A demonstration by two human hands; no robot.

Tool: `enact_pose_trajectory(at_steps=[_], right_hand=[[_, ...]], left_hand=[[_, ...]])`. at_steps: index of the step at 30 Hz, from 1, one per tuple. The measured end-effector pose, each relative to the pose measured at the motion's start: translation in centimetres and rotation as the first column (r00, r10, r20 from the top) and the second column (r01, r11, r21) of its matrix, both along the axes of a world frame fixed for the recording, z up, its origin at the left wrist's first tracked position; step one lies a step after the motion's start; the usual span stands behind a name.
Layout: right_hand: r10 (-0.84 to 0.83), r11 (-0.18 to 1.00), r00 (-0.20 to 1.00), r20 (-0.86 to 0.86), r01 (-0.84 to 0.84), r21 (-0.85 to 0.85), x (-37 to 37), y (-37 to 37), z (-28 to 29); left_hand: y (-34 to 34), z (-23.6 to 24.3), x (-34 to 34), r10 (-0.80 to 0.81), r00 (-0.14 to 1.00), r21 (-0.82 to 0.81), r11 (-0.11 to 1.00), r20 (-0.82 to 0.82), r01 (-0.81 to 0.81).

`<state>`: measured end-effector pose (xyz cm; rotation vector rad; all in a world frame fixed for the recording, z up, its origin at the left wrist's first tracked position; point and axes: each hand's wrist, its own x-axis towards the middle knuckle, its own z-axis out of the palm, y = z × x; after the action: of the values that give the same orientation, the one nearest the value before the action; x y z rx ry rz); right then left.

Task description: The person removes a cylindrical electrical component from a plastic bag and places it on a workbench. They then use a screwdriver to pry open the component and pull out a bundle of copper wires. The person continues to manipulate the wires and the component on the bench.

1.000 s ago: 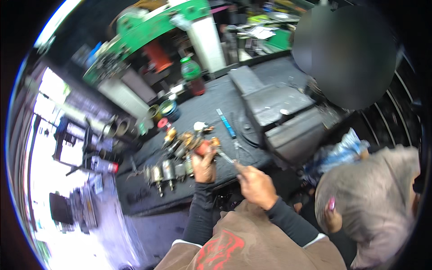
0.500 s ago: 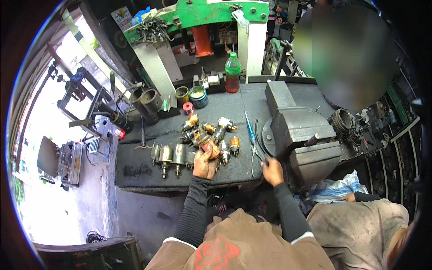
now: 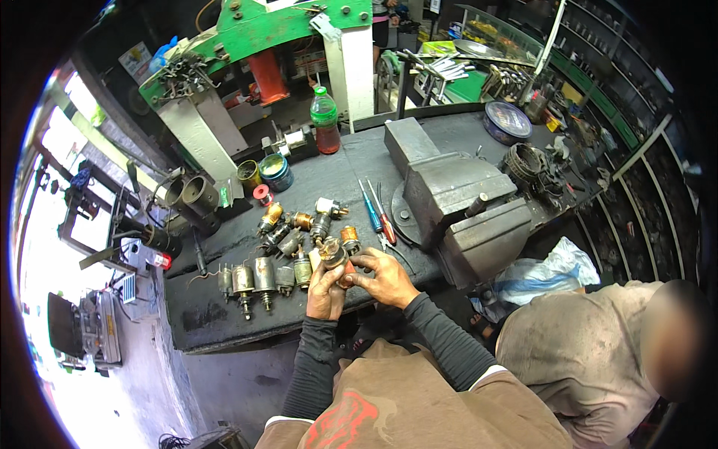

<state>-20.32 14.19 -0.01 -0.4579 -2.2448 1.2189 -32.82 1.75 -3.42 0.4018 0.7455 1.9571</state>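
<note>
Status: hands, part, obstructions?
Left hand gripping coil part. Right hand pinching its reddish end. Other parts crowd bench close by, none visibly blocking.

Grey vise (image 3: 464,183) on bench (image 3: 359,166); green-topped bottle (image 3: 326,123) near white post (image 3: 357,75); dark shelves (image 3: 598,49) upper right, contents unclear.

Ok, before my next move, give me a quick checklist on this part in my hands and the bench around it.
1. Copper-topped part held: ok, left hand and right hand both on it.
2. A hand free: not ok, both occupied.
3. Part's underside sound: cannot tell, hidden.
4. Blue-handled tool and red-handled tool set down: ok, lying on the bench.
5. Bottle upright: ok, standing.
</note>
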Motion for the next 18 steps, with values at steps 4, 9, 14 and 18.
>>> enact_pose_trajectory(at_steps=[4,9,14,18], right_hand=[[-0.121,0.970,0.992,-0.026,0.113,-0.215,1.0,-0.2,-1.1],[-0.358,0.859,0.933,0.029,0.341,-0.382,2.4,-1.2,0.6],[-0.566,0.822,0.821,0.076,0.556,0.121,4.1,-3.1,1.7],[-0.708,0.679,0.706,0.009,0.678,0.282,7.1,-3.7,-0.4]], left_hand=[[1.5,1.0,0.6,-0.033,0.998,-0.062,0.998,-0.053,0.029],[2.4,1.2,0.7,-0.046,0.985,-0.150,0.986,0.167,0.072],[2.7,-2.6,1.5,-0.093,0.960,-0.307,0.936,0.264,0.175],[2.6,-4.7,2.7,-0.074,0.957,-0.393,0.901,0.280,0.185]])
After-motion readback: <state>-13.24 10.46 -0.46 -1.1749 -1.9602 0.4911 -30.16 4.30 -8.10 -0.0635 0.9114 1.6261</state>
